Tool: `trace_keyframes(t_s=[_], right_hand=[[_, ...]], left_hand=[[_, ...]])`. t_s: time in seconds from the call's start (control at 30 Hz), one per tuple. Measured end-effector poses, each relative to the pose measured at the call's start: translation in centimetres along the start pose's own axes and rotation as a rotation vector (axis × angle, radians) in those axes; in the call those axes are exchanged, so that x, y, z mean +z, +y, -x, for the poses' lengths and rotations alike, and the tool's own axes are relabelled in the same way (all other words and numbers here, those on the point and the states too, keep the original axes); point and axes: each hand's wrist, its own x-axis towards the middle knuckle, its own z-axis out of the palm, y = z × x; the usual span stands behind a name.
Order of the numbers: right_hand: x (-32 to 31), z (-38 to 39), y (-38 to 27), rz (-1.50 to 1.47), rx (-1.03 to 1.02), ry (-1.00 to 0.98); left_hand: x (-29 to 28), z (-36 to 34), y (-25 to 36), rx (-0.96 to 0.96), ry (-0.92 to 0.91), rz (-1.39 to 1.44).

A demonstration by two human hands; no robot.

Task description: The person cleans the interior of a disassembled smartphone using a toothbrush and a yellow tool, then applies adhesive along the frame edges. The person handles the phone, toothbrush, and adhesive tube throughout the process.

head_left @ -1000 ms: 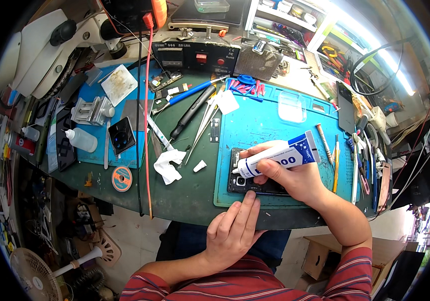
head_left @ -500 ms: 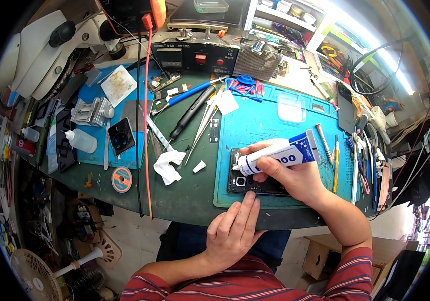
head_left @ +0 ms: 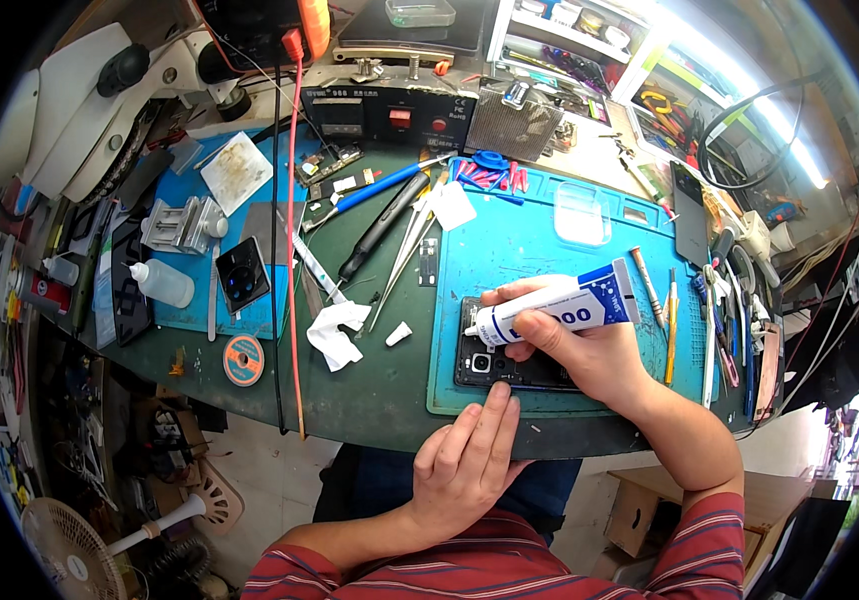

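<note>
A white-and-blue glue tube (head_left: 559,308) is gripped in my right hand (head_left: 594,355), its nozzle pointing left over the upper left part of an opened black phone (head_left: 476,372). Whether the nozzle tip touches the phone I cannot tell. The phone lies on a blue repair mat (head_left: 444,395), and my right hand hides much of it. My left hand (head_left: 469,445) has its fingers stretched out, with the fingertips against the phone's near edge. Left of the mat lie a small white cap (head_left: 399,333) and a crumpled white tissue (head_left: 335,337).
Tweezers (head_left: 401,262) and a black pen-shaped tool (head_left: 384,225) lie left of the mat. A clear plastic box lid (head_left: 582,213) rests on the mat. Several brushes and tools line its right side. A red cable (head_left: 296,250) hangs across the bench, near a solder-wire spool (head_left: 244,360).
Very little differs. The tube's nozzle has shifted slightly toward the far side above the phone. My left hand stays in place at the phone's edge.
</note>
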Motion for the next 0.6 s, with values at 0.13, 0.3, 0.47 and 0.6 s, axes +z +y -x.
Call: trace_keyframes(t_s=[0.13,0.3,0.47,0.6], right_hand=[[0.07,0.02,-0.14,-0.003,0.012,0.01],[0.13,0.03,0.2,-0.018,-0.01,0.032],[0.12,-0.04,0.21,-0.017,-0.015,0.029],[0.13,-0.09,0.24,-0.002,-0.027,0.037]], left_hand=[[0.02,0.08,-0.03,0.001,-0.004,0.001],[0.02,0.04,0.03,-0.001,-0.006,0.004],[-0.09,-0.01,0.02,0.0,-0.01,0.005],[-0.2,-0.04,-0.02,0.002,-0.015,0.003]])
